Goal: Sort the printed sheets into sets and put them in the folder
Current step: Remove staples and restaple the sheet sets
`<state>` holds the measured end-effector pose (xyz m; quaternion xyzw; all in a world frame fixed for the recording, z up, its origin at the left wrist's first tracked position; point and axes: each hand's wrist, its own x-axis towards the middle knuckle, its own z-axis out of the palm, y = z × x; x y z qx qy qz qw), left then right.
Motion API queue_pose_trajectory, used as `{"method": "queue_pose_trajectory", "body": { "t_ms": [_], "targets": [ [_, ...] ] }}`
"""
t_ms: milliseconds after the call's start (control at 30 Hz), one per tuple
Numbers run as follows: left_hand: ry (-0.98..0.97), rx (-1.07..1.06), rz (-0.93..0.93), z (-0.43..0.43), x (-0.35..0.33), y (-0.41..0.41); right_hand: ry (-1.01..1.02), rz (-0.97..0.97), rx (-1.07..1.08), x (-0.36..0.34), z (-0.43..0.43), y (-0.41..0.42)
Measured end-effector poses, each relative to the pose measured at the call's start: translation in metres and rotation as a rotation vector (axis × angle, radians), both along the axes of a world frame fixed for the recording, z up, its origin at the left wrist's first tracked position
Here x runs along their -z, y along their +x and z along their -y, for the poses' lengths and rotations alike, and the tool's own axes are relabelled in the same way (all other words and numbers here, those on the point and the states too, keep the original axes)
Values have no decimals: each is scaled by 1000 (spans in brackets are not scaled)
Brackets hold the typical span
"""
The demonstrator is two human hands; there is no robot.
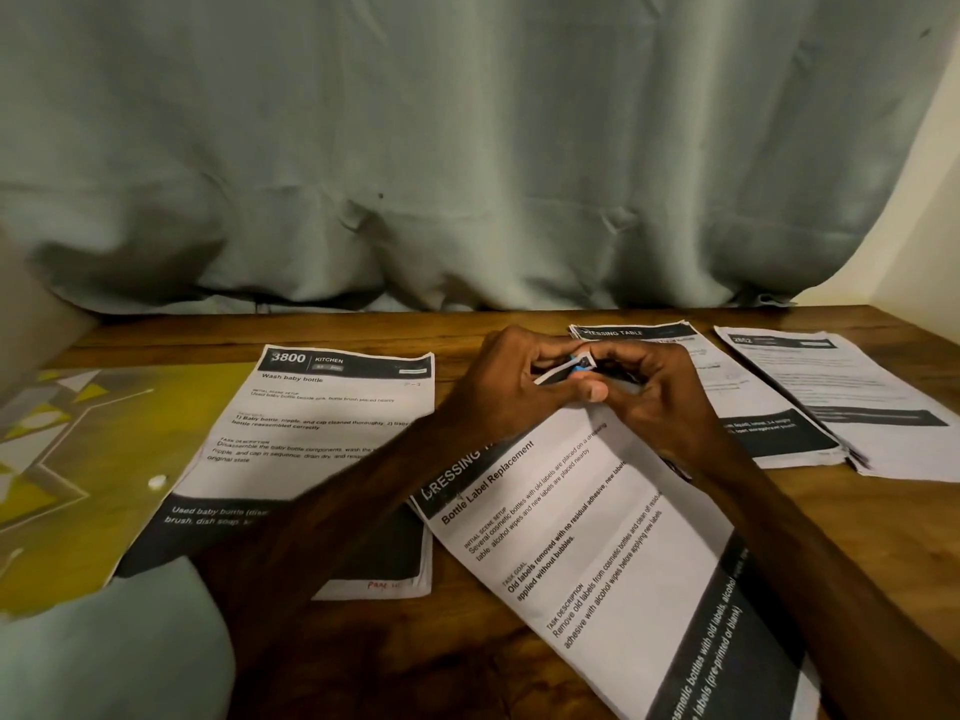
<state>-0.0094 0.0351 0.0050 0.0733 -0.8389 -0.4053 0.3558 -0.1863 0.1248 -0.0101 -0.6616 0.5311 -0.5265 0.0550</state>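
Note:
A set of printed sheets headed "Dressing Table, Bottle Label Replacement" (613, 553) lies tilted in the middle of the table. My left hand (511, 387) and my right hand (652, 394) meet at its top corner. Both pinch that corner around a small blue clip (577, 365), which the fingers mostly hide. A "Kitchen, Wash baby bottle" set (322, 439) lies flat to the left. Another "Dressing Table" set (748, 407) and a further stack (857, 397) lie at the back right. A yellow patterned folder (78, 459) lies at the far left.
The wooden table (426, 657) shows bare wood at the front. A grey-green curtain (467, 148) hangs right behind the table's back edge. A pale wall (930, 241) closes the right side. Grey-green cloth (104, 652) covers the near left corner.

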Motion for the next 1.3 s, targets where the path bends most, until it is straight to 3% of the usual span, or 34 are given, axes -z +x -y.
{"method": "queue_pose_trajectory", "body": {
  "t_ms": [133, 300, 667, 900, 1300],
  "targets": [
    [-45, -69, 127, 8, -1, 2, 44, 45, -33, 2, 2, 3],
    [-39, -148, 450, 26, -6, 11, 99, 141, -4, 2, 4, -2],
    [103, -200, 371, 33, -4, 11, 235, 592, 58, -9, -2, -14],
    [43, -224, 408, 28, -9, 9, 270, 394, 170, -1, 1, -8],
    [-47, -192, 351, 25, -9, 8, 286, 304, 201, -3, -1, -2]
  ]
}}
